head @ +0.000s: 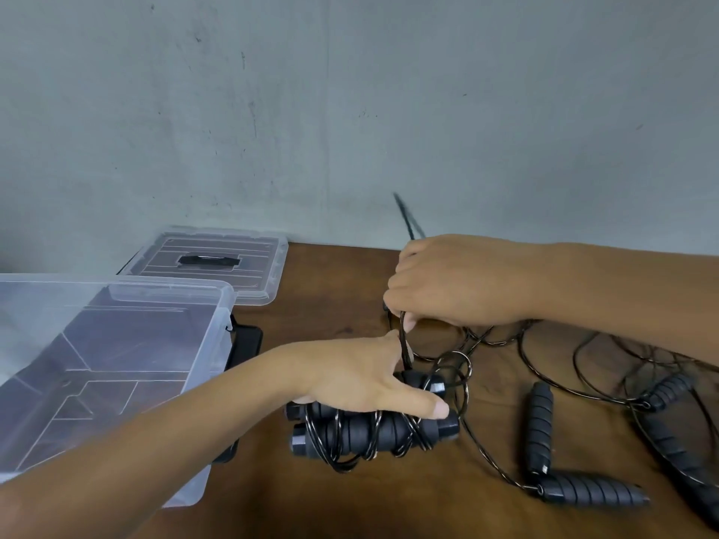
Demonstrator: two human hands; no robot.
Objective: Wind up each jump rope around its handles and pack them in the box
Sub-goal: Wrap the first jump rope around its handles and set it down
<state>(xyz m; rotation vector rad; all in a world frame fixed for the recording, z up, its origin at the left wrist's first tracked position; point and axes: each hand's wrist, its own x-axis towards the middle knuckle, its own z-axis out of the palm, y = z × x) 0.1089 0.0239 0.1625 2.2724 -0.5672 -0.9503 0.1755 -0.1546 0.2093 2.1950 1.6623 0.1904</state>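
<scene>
On the brown wooden table point(350, 511) in front of me, my left hand point(362, 379) presses down on a pair of black handles point(373, 427) lying side by side, fingers spread over them, with several turns of black rope point(465, 394) already looped around the pair. My right hand point(451, 282) hovers just beyond, fingers pinched shut on a strand of that rope, which runs down to the bundle; its free end blurs upward against the grey wall point(350, 91).

To my left sits the clear plastic box point(218, 344), open, nothing inside it, its near corner partly hidden by my left forearm. Behind the box lies its clear lid point(272, 262), flat on the table.

To my right, loose rope sprawls in tangled loops point(583, 363), crossing under my right wrist. Two more handles point(539, 429) lie near the bundle, meeting at an angle, and further handles point(669, 390) rest by the right edge, partly cut off.
</scene>
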